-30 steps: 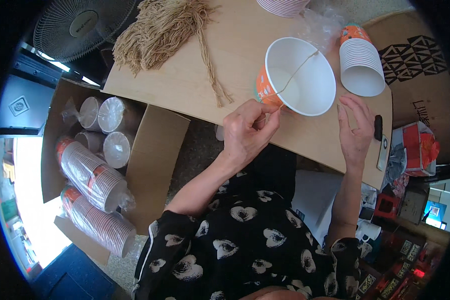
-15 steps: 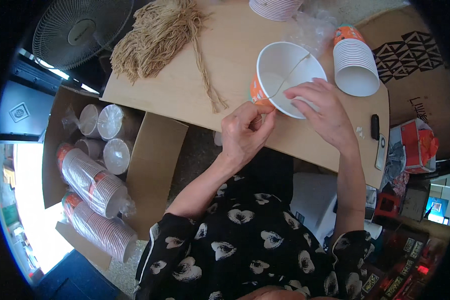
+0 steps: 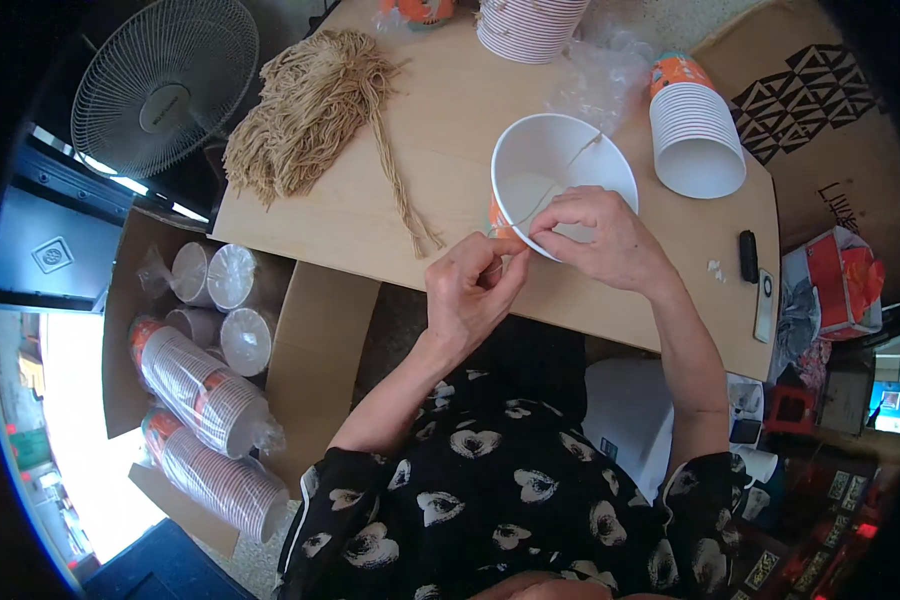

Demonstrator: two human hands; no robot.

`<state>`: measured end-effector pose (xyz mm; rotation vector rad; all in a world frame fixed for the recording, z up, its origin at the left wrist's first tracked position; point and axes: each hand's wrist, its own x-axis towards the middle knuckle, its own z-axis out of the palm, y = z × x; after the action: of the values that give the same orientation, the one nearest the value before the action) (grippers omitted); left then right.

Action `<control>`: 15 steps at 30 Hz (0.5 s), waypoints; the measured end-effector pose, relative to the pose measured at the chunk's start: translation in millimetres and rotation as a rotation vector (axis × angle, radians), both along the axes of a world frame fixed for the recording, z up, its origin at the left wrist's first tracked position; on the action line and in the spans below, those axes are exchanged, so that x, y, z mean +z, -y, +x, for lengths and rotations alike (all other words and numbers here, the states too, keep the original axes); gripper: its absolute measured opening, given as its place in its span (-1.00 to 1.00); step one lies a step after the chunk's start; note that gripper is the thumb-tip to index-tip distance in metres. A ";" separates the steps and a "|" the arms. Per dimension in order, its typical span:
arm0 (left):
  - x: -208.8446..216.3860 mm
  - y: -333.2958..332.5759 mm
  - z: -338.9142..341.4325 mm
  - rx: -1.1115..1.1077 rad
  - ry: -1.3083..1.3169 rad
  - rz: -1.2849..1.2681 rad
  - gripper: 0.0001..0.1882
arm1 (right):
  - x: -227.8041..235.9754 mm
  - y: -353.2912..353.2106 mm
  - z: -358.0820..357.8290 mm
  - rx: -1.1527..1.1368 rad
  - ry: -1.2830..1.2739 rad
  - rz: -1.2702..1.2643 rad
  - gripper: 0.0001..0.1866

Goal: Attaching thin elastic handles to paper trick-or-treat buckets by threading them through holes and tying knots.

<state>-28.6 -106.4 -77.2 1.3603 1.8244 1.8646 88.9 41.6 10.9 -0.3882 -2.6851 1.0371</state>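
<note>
A white paper bucket (image 3: 530,160) with an orange printed outside stands tilted on the table, its mouth facing me. A thin tan string (image 3: 584,150) hangs from the far right of its rim and crosses the inside toward the near rim. My left hand (image 3: 473,290) is closed in a pinch at the near left rim, apparently on the string. Thumb and fingertips of my right hand (image 3: 605,245) come together just inside the near rim, close to the left fingertips, also at the string. The exact grip between the fingertips is too small to make out.
Bundled tan strings (image 3: 310,120) lie on the table (image 3: 450,130) at left. Nested paper buckets (image 3: 698,140) lie at right, beside a black-handled cutter (image 3: 748,257). Another stack (image 3: 530,30) stands behind, near clear plastic wrap (image 3: 605,75). An open carton (image 3: 320,330) holds wrapped buckets; a fan (image 3: 165,100) stands behind it.
My right hand has moved down and left from over the bucket's mouth to the near rim, its fingers drawn into a pinch beside the left. The whole view has shifted slightly.
</note>
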 end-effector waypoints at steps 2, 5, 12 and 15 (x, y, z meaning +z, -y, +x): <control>7.5 0.5 -2.7 -0.014 -0.030 -0.003 -0.88 | -0.2 2.0 1.6 -0.015 -0.021 -0.024 -0.85; 19.0 12.1 -15.7 -0.012 -0.205 -0.079 -0.81 | 3.3 9.2 6.3 -0.164 -0.148 -0.075 -0.88; 57.1 12.0 -47.2 0.314 -0.658 0.041 -0.73 | -9.0 12.1 16.4 -0.241 -0.315 0.030 -0.96; 84.0 -5.8 -41.7 0.091 -0.431 0.004 -0.78 | -17.3 11.4 12.7 -0.200 -0.389 -0.020 -0.93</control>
<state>-70.3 -100.7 6.8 1.8216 2.1068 1.7129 101.7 30.2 -6.4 -0.4020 -2.2442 0.9665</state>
